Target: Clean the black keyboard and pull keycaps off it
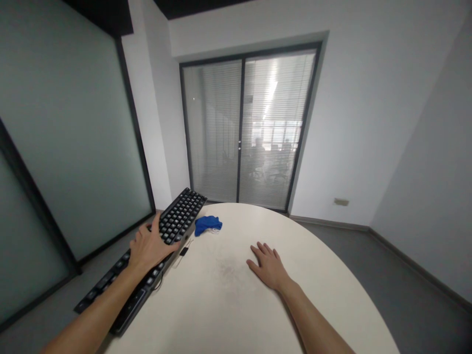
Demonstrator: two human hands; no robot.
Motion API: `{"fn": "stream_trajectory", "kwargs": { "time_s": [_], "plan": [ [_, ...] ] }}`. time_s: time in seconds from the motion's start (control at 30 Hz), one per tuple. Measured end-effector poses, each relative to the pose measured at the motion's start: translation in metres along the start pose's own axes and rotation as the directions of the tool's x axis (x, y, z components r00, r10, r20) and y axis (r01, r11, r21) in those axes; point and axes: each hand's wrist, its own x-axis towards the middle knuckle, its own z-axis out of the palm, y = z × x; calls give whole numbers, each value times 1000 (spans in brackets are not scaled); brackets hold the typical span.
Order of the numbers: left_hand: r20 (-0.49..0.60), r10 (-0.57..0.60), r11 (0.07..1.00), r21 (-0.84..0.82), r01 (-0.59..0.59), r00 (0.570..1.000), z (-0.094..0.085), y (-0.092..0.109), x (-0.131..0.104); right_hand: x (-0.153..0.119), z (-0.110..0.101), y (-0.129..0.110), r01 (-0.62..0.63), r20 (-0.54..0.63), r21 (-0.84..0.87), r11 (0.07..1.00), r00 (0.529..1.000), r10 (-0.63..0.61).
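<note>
Left hand (149, 248) of mine is clasped across the black keyboard (183, 212), thumb over the edge that faces the middle of the table (236, 324), fingers reaching to the opposite long edge. The keyboard lies slantwise along the table's left side, one end toward me and the other pointing away to the right, and part of it sticks out past the rim. Whether its underside rests on the tabletop or is slightly raised, I cannot tell.

My right hand (270, 269) holds nothing: it lies palm down on the pale tabletop, fingers loosely spread, well apart from the keyboard. Between my hands there is a greyish smudge (228, 270) on the surface.

Just beside the keyboard's far end sits a crumpled blue cloth (208, 224). Nearer me, close along the keyboard's edge, is a small black piece (184, 251) with a thin pale cord (189, 242) by it. Beyond the table stand glass doors (271, 123) with blinds.
</note>
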Motion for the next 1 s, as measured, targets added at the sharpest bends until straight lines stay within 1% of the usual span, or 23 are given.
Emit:
{"fn": "stream_trajectory", "kwargs": {
  "time_s": [0.1,0.23,0.3,0.37,0.4,0.43,0.47,0.53,0.57,0.6,0.67,0.73,0.8,0.9,0.97,1.0],
  "plan": [
    [-14,15,999,-32,-15,1000,-9,7,-19,-1,-2,-1,1,-2,3,1000,1000,-1],
    [-23,103,991,-89,-104,994,-13,24,-45,-3,-5,-4,12,-24,56,998,1000,-11],
    [-23,148,980,-130,-150,989,-14,35,-56,-5,-9,-10,72,-44,147,987,997,-67],
    [-27,190,968,-159,-192,981,-16,47,-67,-9,-13,-21,156,-51,314,937,988,-148],
    [-27,204,964,-170,-205,979,-17,52,-71,-12,-16,-28,183,-45,428,885,982,-182],
    [-21,216,959,-184,-216,976,-18,57,-76,-14,-18,-37,196,-29,553,810,976,-216],
    [-17,224,954,-201,-223,974,-19,62,-80,-16,-19,-46,200,-15,679,706,966,-259],
    [-9,241,942,-238,-236,970,-20,71,-87,-20,-19,-62,184,-16,869,459,939,-345],
    [-6,248,936,-256,-241,969,-20,75,-90,-22,-18,-69,162,-27,924,347,932,-362],
    [3,252,931,-271,-242,968,-20,78,-93,-23,-17,-75,133,-32,957,258,932,-360],
    [30,248,926,-302,-227,968,-19,84,-98,-24,-13,-81,85,-38,987,134,947,-318],
    [62,242,915,-345,-207,968,-15,89,-102,-24,-10,-80,53,-34,996,65,963,-267],
    [83,253,886,-420,-196,964,-8,91,-107,-21,-7,-75,30,-24,999,20,971,-237],
    [125,283,792,-589,-159,951,8,94,-113,-15,-4,-64,5,-11,999,-32,982,-190],
    [167,308,716,-689,-112,937,18,97,-117,-11,-4,-55,9,-11,1000,-19,991,-131],
    [197,300,686,-725,-67,933,21,99,-119,-9,-6,-51,10,-9,1000,12,995,-103]
  ]
}}
